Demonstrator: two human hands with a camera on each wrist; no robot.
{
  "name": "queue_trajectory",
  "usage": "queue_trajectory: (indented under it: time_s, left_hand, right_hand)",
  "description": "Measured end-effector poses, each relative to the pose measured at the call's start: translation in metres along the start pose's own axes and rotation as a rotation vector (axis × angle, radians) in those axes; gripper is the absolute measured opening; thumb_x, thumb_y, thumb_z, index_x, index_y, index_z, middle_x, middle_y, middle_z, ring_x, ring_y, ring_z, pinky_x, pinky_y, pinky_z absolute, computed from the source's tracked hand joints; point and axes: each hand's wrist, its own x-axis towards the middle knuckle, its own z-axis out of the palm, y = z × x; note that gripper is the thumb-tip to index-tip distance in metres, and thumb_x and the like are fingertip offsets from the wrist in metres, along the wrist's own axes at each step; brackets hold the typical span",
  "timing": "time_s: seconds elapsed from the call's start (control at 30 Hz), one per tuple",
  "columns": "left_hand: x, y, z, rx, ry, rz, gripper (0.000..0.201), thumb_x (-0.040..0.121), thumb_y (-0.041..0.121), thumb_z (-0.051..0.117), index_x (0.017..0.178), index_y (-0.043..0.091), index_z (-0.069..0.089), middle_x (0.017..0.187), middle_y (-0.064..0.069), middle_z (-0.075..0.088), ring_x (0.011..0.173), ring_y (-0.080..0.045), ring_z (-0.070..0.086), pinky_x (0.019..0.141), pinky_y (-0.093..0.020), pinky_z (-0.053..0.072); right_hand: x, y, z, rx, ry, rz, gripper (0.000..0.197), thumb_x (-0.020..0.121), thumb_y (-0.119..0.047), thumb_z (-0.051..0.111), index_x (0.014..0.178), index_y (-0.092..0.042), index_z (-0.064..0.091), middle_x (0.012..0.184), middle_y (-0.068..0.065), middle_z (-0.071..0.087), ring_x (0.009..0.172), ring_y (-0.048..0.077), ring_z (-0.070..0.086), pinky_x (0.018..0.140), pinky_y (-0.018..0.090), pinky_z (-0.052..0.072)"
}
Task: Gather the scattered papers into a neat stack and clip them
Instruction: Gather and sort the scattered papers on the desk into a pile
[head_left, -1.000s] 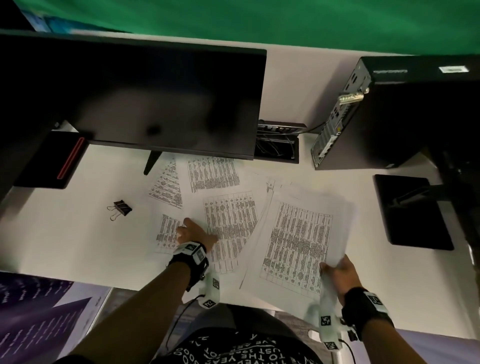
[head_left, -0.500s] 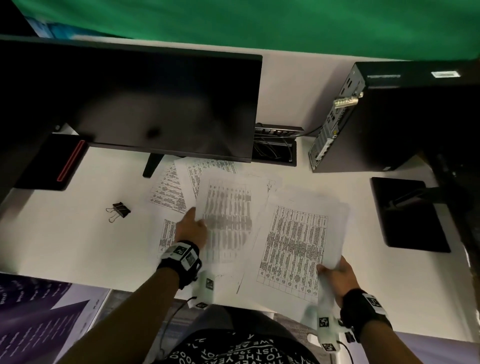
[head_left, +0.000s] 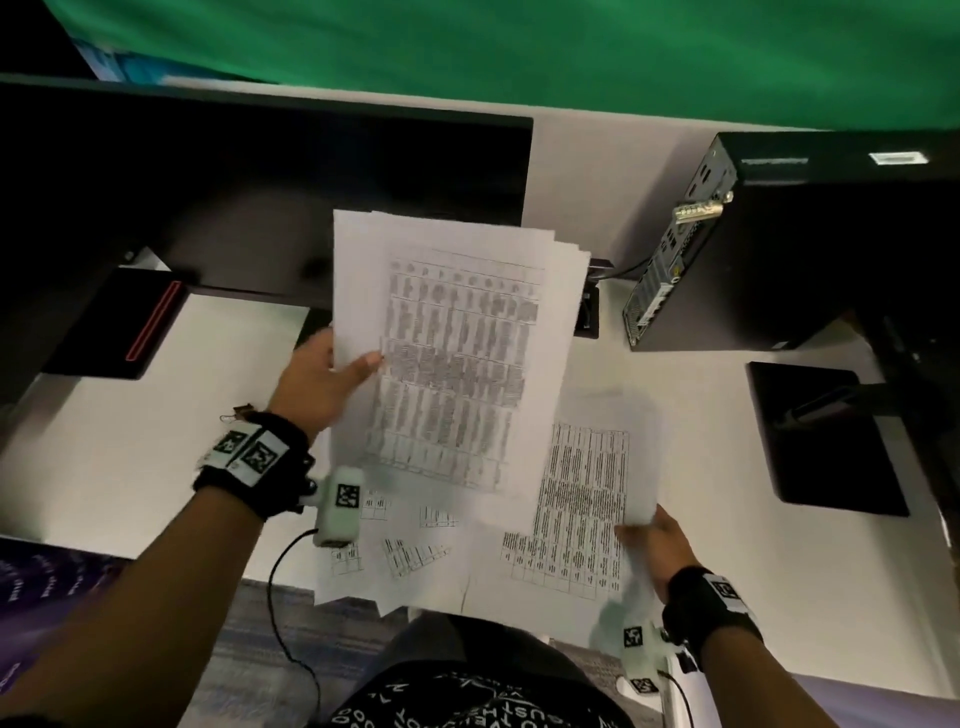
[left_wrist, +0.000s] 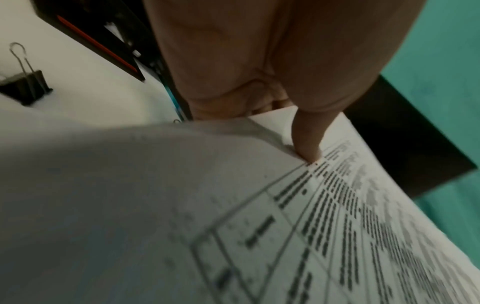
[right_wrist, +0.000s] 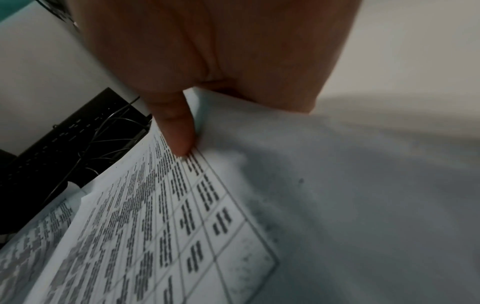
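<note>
My left hand (head_left: 332, 374) pinches the left edge of a sheaf of printed sheets (head_left: 457, 343), lifted above the white desk (head_left: 104, 467) in front of the monitor; its thumb (left_wrist: 309, 142) lies on the top page (left_wrist: 337, 226). My right hand (head_left: 652, 545) grips the lower right corner of another bundle of printed sheets (head_left: 587, 499), thumb (right_wrist: 179, 133) on top of that bundle (right_wrist: 155, 216). More sheets (head_left: 410, 556) lie loose at the desk's near edge. A black binder clip (left_wrist: 26, 88) stands on the desk to the left; in the head view my left wrist mostly hides the clip (head_left: 241, 413).
A dark monitor (head_left: 260, 197) stands at the back left, with a black box with a red stripe (head_left: 130, 322) under it. A black computer tower (head_left: 805, 239) is at the back right. A flat black stand (head_left: 826, 441) lies on the right, a cable tray (right_wrist: 64, 144) behind the papers.
My left hand has taken the scattered sheets off the desk and raised them as one sheaf toward the monitor. The right hand keeps its bundle, now lower and closer to me.
</note>
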Motion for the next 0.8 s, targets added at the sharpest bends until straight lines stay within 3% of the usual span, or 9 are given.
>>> queue_trajectory:
  time_s: [0.1, 0.23, 0.3, 0.37, 0.43, 0.53, 0.6, 0.7, 0.8]
  left_hand:
    - [-0.001, -0.021, 0.04, -0.007, -0.113, -0.116, 0.026, 0.092, 0.019, 0.061, 0.118, 0.02, 0.056, 0.109, 0.003, 0.068, 0.098, -0.02, 0.066, 0.085, -0.043, 0.055]
    - [-0.016, -0.052, 0.105, 0.11, -0.261, -0.228, 0.045, 0.094, 0.013, 0.057, 0.136, 0.018, 0.041, 0.127, 0.0, 0.057, 0.113, -0.023, 0.057, 0.093, -0.036, 0.047]
    - [-0.021, -0.07, 0.129, 0.258, -0.394, -0.245, 0.053, 0.095, 0.018, 0.057, 0.143, 0.017, 0.035, 0.134, -0.008, 0.055, 0.114, -0.026, 0.057, 0.093, -0.033, 0.046]
    - [-0.023, -0.086, 0.14, 0.425, -0.433, -0.252, 0.055, 0.095, 0.023, 0.056, 0.145, 0.014, 0.035, 0.137, -0.009, 0.053, 0.119, -0.028, 0.054, 0.095, -0.03, 0.043]
    - [-0.017, -0.093, 0.137, 0.53, -0.324, -0.245, 0.052, 0.093, 0.024, 0.057, 0.141, 0.01, 0.043, 0.139, -0.013, 0.049, 0.122, -0.03, 0.053, 0.099, -0.034, 0.045]
    - [0.001, -0.097, 0.114, 0.643, -0.069, -0.359, 0.052, 0.09, 0.033, 0.06, 0.136, 0.012, 0.046, 0.137, -0.018, 0.044, 0.122, -0.033, 0.048, 0.098, -0.042, 0.046]
    - [0.012, -0.095, 0.094, 0.681, 0.05, -0.536, 0.071, 0.086, 0.044, 0.063, 0.142, 0.011, 0.034, 0.145, -0.02, 0.03, 0.131, -0.038, 0.035, 0.103, -0.051, 0.038]
    - [0.03, -0.101, 0.071, 0.665, 0.173, -0.788, 0.107, 0.077, 0.064, 0.063, 0.15, 0.006, 0.01, 0.156, -0.022, 0.007, 0.142, -0.041, 0.015, 0.113, -0.056, 0.024]
    - [0.049, -0.117, 0.058, 0.637, 0.158, -0.959, 0.129, 0.068, 0.084, 0.052, 0.152, 0.001, -0.001, 0.158, -0.025, -0.003, 0.144, -0.044, 0.004, 0.115, -0.055, 0.01]
  right_hand:
    - [0.001, 0.002, 0.002, -0.019, -0.007, 0.007, 0.043, 0.086, -0.015, 0.066, 0.128, -0.013, 0.057, 0.117, 0.011, 0.069, 0.112, 0.033, 0.061, 0.108, 0.053, 0.043]
    - [0.005, 0.003, 0.001, 0.099, 0.001, 0.004, 0.072, 0.068, -0.044, 0.069, 0.133, -0.016, 0.058, 0.134, 0.008, 0.063, 0.125, 0.031, 0.056, 0.114, 0.053, 0.036]
    - [-0.001, -0.001, 0.0, 0.139, -0.008, 0.04, 0.081, 0.075, -0.061, 0.065, 0.144, -0.022, 0.049, 0.149, -0.001, 0.048, 0.14, 0.027, 0.041, 0.12, 0.053, 0.025]
    - [-0.008, -0.006, 0.0, 0.086, -0.021, 0.032, 0.085, 0.082, -0.068, 0.061, 0.15, -0.021, 0.04, 0.15, -0.002, 0.044, 0.143, 0.027, 0.036, 0.119, 0.054, 0.024]
    - [-0.013, -0.01, 0.001, -0.05, -0.016, -0.033, 0.073, 0.086, -0.059, 0.065, 0.142, -0.017, 0.047, 0.139, 0.0, 0.056, 0.131, 0.028, 0.051, 0.113, 0.051, 0.037]
    - [-0.011, -0.007, 0.002, -0.149, 0.011, -0.093, 0.035, 0.094, -0.028, 0.065, 0.125, -0.015, 0.058, 0.115, 0.006, 0.07, 0.108, 0.029, 0.064, 0.1, 0.052, 0.05]
    - [-0.009, -0.002, 0.001, -0.113, 0.009, -0.088, 0.022, 0.096, -0.017, 0.062, 0.118, -0.017, 0.061, 0.111, 0.008, 0.071, 0.105, 0.029, 0.065, 0.098, 0.052, 0.051]
    - [-0.011, 0.004, -0.004, -0.057, 0.029, -0.075, 0.024, 0.095, -0.012, 0.062, 0.119, -0.014, 0.063, 0.109, 0.008, 0.071, 0.1, 0.027, 0.066, 0.099, 0.051, 0.051]
    - [-0.01, 0.011, -0.01, -0.016, 0.025, -0.042, 0.019, 0.095, -0.01, 0.063, 0.107, -0.024, 0.065, 0.109, 0.006, 0.073, 0.104, 0.028, 0.067, 0.1, 0.052, 0.05]
